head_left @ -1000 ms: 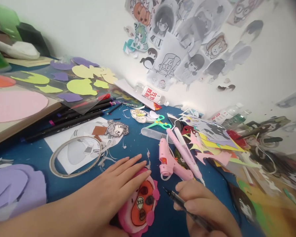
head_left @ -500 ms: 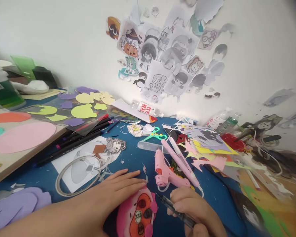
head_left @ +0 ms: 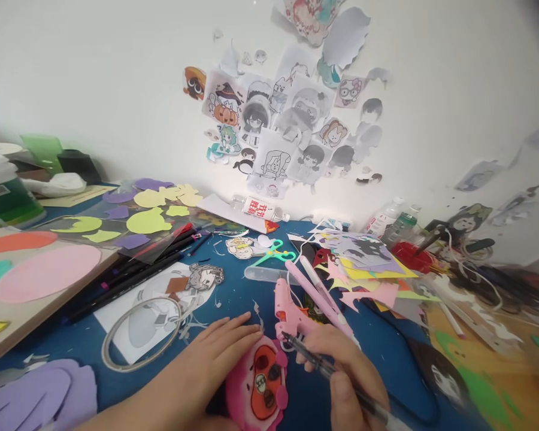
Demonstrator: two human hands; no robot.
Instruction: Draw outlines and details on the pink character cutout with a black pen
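I have the pink craft piece [head_left: 239, 392] at the front middle of the desk [head_left: 233, 293], its orange-red face panel showing and its left side partly covered by my left hand [head_left: 206, 365]. To its right I see a strip of blue desk running toward the front, between it and my right hand [head_left: 350, 365]. Just beyond it, the pink glue gun [head_left: 291, 308] crowds that way, with the pink stick-shaped tool [head_left: 317, 293] alongside and the green scissors [head_left: 273, 254] farther back. On the left, the tape ring [head_left: 106, 353] lies over a printed sheet [head_left: 139, 329], and purple cutouts [head_left: 58, 392] fill the near corner. Paper scraps [head_left: 368, 257] pile up on the right; the wall [head_left: 117, 90] bounds the back.

My left fingers are open, nearly straight and close together, resting on the craft piece; I cannot tell what the thumb does. My right fingers are clenched around a dark pen [head_left: 314, 359], its tip near the craft piece and overlapping the glue gun in my view.
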